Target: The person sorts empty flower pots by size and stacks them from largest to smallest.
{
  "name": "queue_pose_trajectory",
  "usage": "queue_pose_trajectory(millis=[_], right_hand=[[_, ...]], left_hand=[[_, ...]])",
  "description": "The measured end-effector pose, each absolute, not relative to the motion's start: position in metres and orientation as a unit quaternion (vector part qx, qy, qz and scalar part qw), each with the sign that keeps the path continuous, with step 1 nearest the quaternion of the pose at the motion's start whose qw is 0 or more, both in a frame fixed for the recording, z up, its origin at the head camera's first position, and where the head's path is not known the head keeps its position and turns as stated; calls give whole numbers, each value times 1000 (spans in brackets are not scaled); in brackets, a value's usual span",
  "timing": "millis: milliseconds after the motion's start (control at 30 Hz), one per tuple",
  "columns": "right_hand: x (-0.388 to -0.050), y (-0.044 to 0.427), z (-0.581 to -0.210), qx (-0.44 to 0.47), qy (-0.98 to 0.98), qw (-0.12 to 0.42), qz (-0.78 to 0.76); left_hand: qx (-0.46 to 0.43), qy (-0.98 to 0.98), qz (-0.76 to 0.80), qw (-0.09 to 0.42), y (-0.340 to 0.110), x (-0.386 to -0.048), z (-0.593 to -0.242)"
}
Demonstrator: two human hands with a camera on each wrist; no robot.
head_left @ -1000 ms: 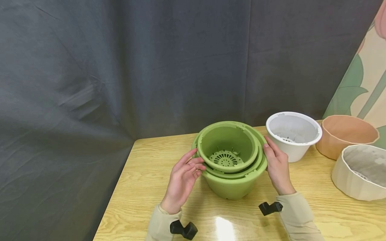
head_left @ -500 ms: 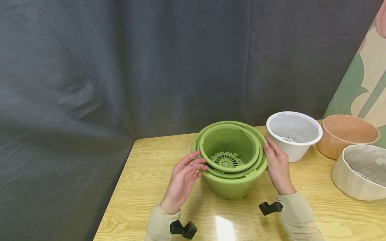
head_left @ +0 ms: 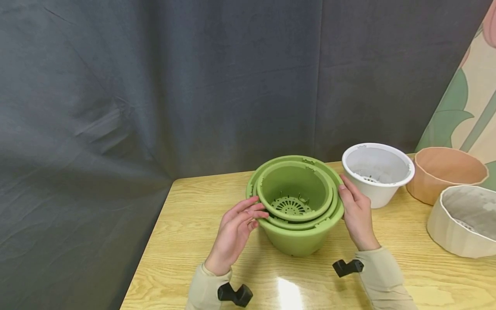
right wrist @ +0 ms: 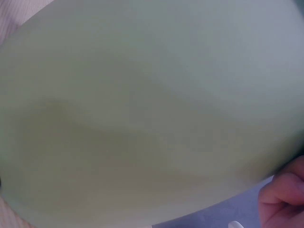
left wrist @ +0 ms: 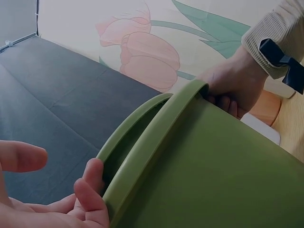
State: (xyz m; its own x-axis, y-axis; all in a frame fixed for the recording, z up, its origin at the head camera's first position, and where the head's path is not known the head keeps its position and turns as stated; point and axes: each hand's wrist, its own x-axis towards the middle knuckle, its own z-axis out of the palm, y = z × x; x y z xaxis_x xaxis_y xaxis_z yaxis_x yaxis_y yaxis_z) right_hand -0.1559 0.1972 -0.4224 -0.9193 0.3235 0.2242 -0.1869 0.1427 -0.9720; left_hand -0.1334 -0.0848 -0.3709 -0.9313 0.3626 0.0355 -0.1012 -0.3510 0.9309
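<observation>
Several green pots are nested together, the smallest pot (head_left: 296, 172) innermost and the largest pot (head_left: 294, 243) outside. My right hand (head_left: 358, 215) grips the outer rim at its right side; in the left wrist view its fingers curl beneath that rim. At the left side, my left hand (head_left: 234, 234) touches the rims with its fingertips, the fingers loosely extended and the thumb apart. The left wrist view shows two fingertips of the left hand (left wrist: 57, 199) against the edges of the rims. A blurred green pot wall (right wrist: 142, 114) fills most of the right wrist view.
Right of the green pots stands a white pot (head_left: 377, 196). Farther right are an orange-brown pot (head_left: 426, 185) and a cream faceted pot (head_left: 451, 230). A dark curtain (head_left: 240, 86) hangs behind the wooden table (head_left: 174, 258), and a flower-patterned cloth (head_left: 457, 125) is at the right.
The innermost green pot has shifted slightly right and down inside the nest, and the left fingertips have moved slightly right with it. The right hand has kept its grip on the outer rim.
</observation>
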Motion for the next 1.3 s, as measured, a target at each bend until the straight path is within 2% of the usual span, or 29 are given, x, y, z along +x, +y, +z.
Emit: queue_pose_trajectory(millis=[567,1300], right_hand=[[-155,197,-422,-46,-721,189,665],[-154,198,-423,-43,-723,181,665]], left_hand=[[113,590,783,161,-85,-135,-367],[104,629,754,158,-82,-134,-365]])
